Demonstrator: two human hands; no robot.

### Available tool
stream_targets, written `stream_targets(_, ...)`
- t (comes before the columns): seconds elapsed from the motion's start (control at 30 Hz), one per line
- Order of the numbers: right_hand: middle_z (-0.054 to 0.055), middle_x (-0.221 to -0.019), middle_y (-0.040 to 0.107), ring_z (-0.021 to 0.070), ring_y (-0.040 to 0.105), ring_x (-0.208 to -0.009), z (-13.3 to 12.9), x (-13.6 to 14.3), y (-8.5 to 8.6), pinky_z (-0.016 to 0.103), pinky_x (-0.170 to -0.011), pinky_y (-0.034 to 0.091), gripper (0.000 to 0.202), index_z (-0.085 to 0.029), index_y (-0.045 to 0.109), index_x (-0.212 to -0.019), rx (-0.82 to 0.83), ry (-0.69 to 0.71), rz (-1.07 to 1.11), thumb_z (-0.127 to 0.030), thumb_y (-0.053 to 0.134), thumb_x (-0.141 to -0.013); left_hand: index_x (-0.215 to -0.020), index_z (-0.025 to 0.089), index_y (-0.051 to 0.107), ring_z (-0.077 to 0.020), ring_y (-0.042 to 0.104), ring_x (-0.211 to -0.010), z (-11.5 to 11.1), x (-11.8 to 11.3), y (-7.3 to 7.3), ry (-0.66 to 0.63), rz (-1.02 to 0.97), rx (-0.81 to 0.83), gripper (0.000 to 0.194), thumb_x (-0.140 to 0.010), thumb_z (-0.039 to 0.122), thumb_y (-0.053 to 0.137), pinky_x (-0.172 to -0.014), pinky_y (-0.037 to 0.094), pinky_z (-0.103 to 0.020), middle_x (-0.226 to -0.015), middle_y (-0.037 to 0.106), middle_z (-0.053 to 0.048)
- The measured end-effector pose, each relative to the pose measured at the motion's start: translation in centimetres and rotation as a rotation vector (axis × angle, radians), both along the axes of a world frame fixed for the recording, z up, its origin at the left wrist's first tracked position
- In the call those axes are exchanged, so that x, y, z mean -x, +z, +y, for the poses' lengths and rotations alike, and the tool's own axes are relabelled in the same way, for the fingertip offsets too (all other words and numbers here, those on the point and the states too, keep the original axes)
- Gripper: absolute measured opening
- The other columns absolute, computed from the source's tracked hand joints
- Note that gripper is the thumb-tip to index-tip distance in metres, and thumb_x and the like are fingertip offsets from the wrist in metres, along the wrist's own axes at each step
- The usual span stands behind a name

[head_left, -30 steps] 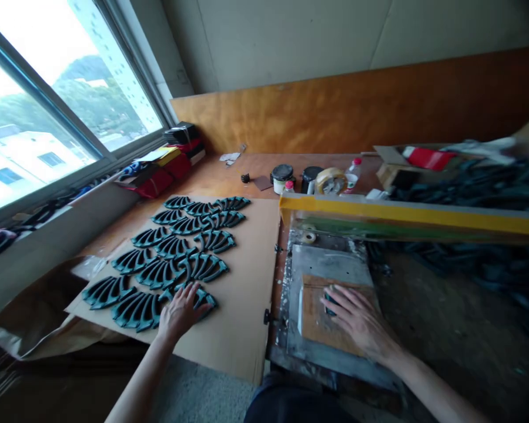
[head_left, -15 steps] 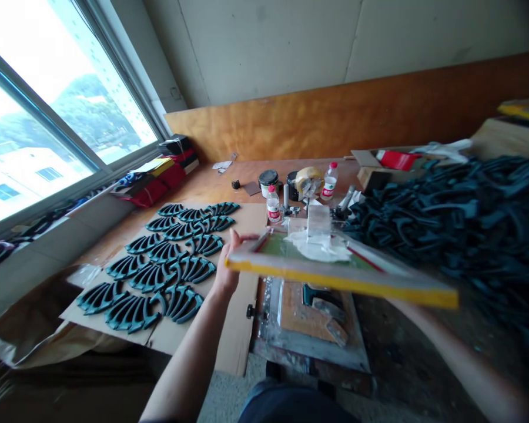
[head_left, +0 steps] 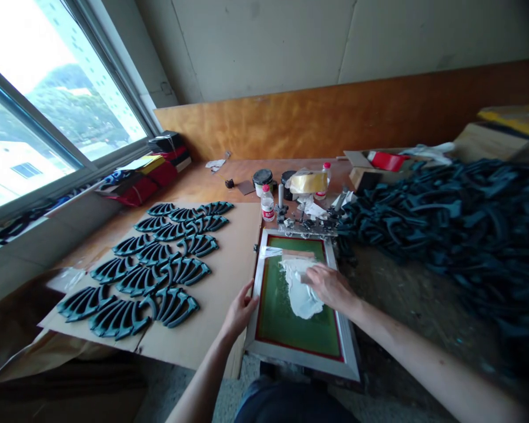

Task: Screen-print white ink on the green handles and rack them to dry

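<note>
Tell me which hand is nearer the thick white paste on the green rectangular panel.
Right. The right hand is at the upper right of the white paste; the left hand is farther off, at the left side of the silvery rectangular frame.

Paste [head_left: 304,301] on screen [head_left: 273,323]; bottle [head_left: 268,205] behind

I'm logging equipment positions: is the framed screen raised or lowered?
Lowered: the framed screen lies roughly flat, green mesh facing up, the left hand at its left edge.
</note>
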State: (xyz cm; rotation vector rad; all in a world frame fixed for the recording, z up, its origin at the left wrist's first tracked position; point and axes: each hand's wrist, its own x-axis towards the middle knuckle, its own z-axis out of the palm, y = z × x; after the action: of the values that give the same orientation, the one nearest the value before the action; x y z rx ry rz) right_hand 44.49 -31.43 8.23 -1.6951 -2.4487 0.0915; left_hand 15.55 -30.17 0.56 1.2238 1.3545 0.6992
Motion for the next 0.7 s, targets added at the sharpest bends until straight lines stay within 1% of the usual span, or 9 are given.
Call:
stream_targets(0.07,0.007,-0.084,0.063,0.0201,0.055,-0.084,-2.1,-0.6,-0.5,0.029,-0.074,0.043,0.019,-0.016,0.06,-0.082,-0.047,0.18,0.025,-0.004,0.046,-0.083,-0.139,0.016,0.046,-0.0096,0.046,-0.055,-0.1,0.1,0.0,-0.001,-0.01,0.01,0.079,-0.074,0.057,0.064,-0.051,0.032,-0.02,-0.061,0.052,0.006)
stream_targets(0.13,0.006,-0.083,0.063,0.0194,0.055,-0.082,-3.2,-1.3,-0.1,0.029,-0.073,0.043,0.02,-0.017,0.06,-0.082,-0.027,0.346,0.06,-0.004,0.045,-0.082,-0.138,0.016,0.048,-0.0098,0.047,-0.055,-0.3,0.1,0.1,0.007,-0.019,0.013,0.077,-0.074,0.057,0.064,-0.051,0.033,-0.02,-0.062,0.053,0.005)
stream_targets(0.2,0.003,-0.078,0.061,0.0185,0.054,-0.079,-3.2,-1.6,0.5,0.028,-0.069,0.042,0.018,-0.019,0.059,-0.078,0.037,0.402,0.097,-0.005,0.048,-0.08,-0.136,0.016,0.049,-0.0101,0.048,-0.056,-0.4,0.0,0.3,0.015,-0.026,0.006,0.075,-0.075,0.058,0.063,-0.051,0.034,-0.02,-0.062,0.053,0.005)
stream_targets(0.27,0.003,-0.076,0.061,0.0187,0.054,-0.078,-2.7,-1.4,0.7,0.028,-0.069,0.043,0.018,-0.02,0.06,-0.077,0.036,0.331,0.136,-0.005,0.049,-0.079,-0.135,0.015,0.049,-0.0101,0.048,-0.055,-0.4,-0.2,0.5,0.013,-0.034,-0.001,0.074,-0.076,0.058,0.061,-0.051,0.034,-0.02,-0.062,0.053,0.005)
stream_targets(0.33,0.005,-0.08,0.062,0.0201,0.055,-0.083,-2.7,-1.1,0.2,0.031,-0.073,0.045,0.021,-0.019,0.063,-0.082,-0.057,0.256,0.169,-0.006,0.046,-0.081,-0.136,0.013,0.047,-0.0097,0.046,-0.054,-0.5,-0.3,0.9,0.011,-0.043,0.003,0.076,-0.076,0.058,0.061,-0.05,0.033,-0.021,-0.061,0.052,0.006)
stream_targets(0.4,0.008,-0.087,0.064,0.021,0.056,-0.088,-3.6,-0.9,-0.7,0.033,-0.078,0.046,0.026,-0.018,0.066,-0.091,-0.139,0.277,0.192,-0.008,0.043,-0.084,-0.136,0.012,0.046,-0.0092,0.045,-0.052,-0.5,-0.5,1.3,0.019,-0.058,0.016,0.079,-0.075,0.059,0.062,-0.049,0.032,-0.021,-0.06,0.051,0.006)
stream_targets(0.5,0.007,-0.089,0.066,0.0201,0.058,-0.088,-4.4,-1.1,-1.3,0.033,-0.081,0.047,0.027,-0.02,0.067,-0.097,-0.097,0.358,0.214,-0.012,0.044,-0.087,-0.134,0.01,0.047,-0.0086,0.043,-0.05,-0.6,-0.7,1.9,0.034,-0.082,0.031,0.082,-0.072,0.062,0.063,-0.048,0.031,-0.021,-0.059,0.05,0.007)
stream_targets(0.6,0.005,-0.095,0.067,0.0193,0.06,-0.089,-2.2,-1.2,0.2,0.031,-0.081,0.048,0.023,-0.023,0.065,-0.106,-0.034,0.237,0.249,-0.021,0.051,-0.089,-0.135,0.01,0.046,-0.0079,0.041,-0.049,-0.7,-0.6,2.9,0.024,-0.09,0.037,0.088,-0.069,0.065,0.064,-0.046,0.029,-0.02,-0.057,0.048,0.008)
stream_targets(0.7,0.004,-0.104,0.066,0.0194,0.063,-0.089,1.9,-1.3,3.1,0.029,-0.078,0.05,0.045,-0.028,0.052,-0.132,-0.055,-0.002,0.21,-0.031,0.059,-0.088,-0.14,0.015,0.042,-0.0068,0.038,-0.046,-0.5,-0.1,5.3,-0.013,-0.103,0.05,0.091,-0.068,0.065,0.066,-0.045,0.025,-0.019,-0.056,0.047,0.009)
